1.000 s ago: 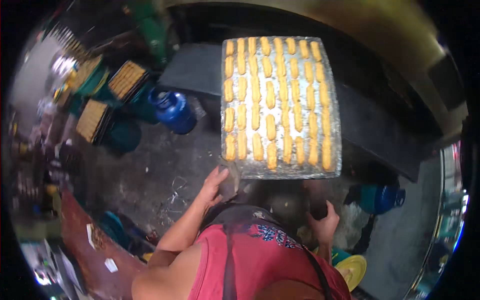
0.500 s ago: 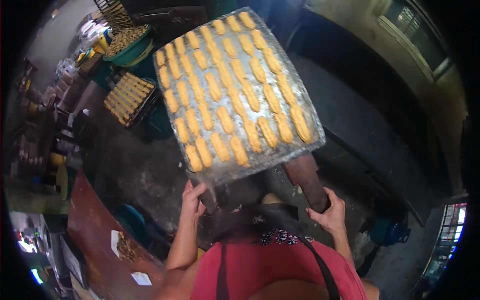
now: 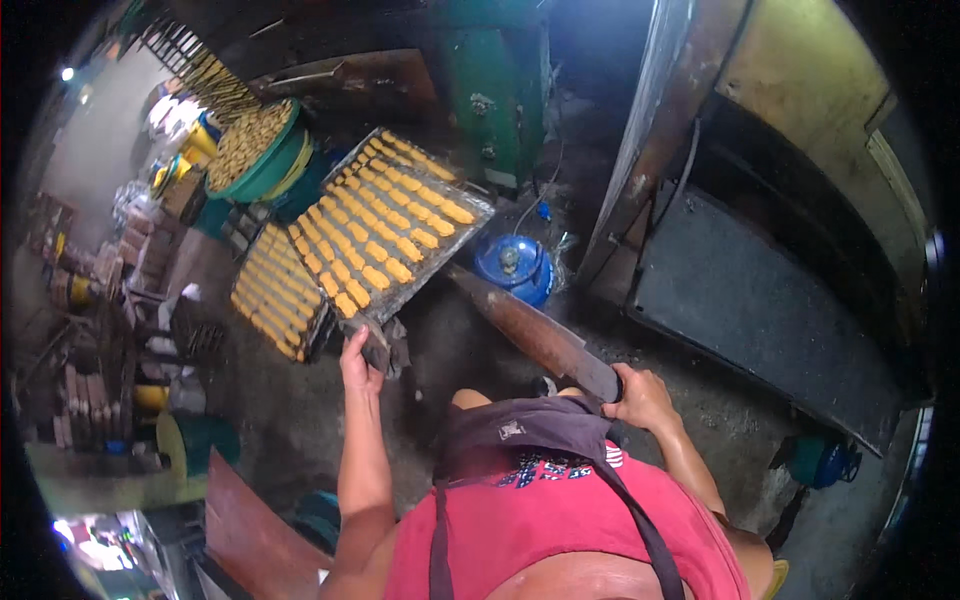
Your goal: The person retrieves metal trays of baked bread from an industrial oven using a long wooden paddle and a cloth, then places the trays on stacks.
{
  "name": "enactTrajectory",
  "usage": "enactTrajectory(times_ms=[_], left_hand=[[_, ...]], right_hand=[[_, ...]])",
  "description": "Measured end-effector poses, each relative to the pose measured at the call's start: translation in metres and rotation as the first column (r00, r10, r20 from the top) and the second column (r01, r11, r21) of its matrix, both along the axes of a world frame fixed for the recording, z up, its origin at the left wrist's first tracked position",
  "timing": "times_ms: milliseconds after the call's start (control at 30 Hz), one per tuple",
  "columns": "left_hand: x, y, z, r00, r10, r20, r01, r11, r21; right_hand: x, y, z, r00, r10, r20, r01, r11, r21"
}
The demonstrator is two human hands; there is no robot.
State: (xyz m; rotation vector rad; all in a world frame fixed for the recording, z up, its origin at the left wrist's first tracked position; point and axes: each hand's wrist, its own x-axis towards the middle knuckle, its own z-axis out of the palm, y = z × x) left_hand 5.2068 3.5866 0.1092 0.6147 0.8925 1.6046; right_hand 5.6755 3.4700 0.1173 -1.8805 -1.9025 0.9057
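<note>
A metal baking tray (image 3: 408, 285) carries rows of long golden biscuits (image 3: 385, 215). It is tilted out ahead to the left, overlapping a second tray of similar biscuits (image 3: 270, 285). My left hand (image 3: 358, 366) is closed on the near corner of the front tray, with a dark cloth (image 3: 392, 350) at the grip. In my right hand (image 3: 642, 398) is the dark end of a long, flat, brownish paddle (image 3: 535, 338). Its blade slants away to the left, and its far tip comes near the tray's right side.
A green basin (image 3: 270, 175) heaped with small tan pieces stands behind the trays. A blue gas cylinder (image 3: 512, 268) is on the floor beyond the paddle. To the right is a dark flat metal panel (image 3: 770, 310). A reddish-brown board (image 3: 255, 530) lies at lower left.
The tray has swung left and away, next to the second tray. The paddle now shows most of its length, apart from the tray's near edge. The view has turned too.
</note>
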Motion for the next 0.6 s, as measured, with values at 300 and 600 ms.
enactTrajectory(times_ms=[300, 600], left_hand=[[-0.02, -0.027, 0.003, 0.952, -0.285, 0.115, 0.282, 0.959, 0.035], [-0.042, -0.062, -0.117, 0.833, -0.332, -0.443, 0.205, 0.928, -0.31]], right_hand=[[-0.035, -0.265, -0.005, 0.938, -0.328, 0.115, 0.337, 0.938, -0.081], [-0.101, -0.465, 0.015, 0.731, -0.675, 0.1, 0.673, 0.688, -0.271]])
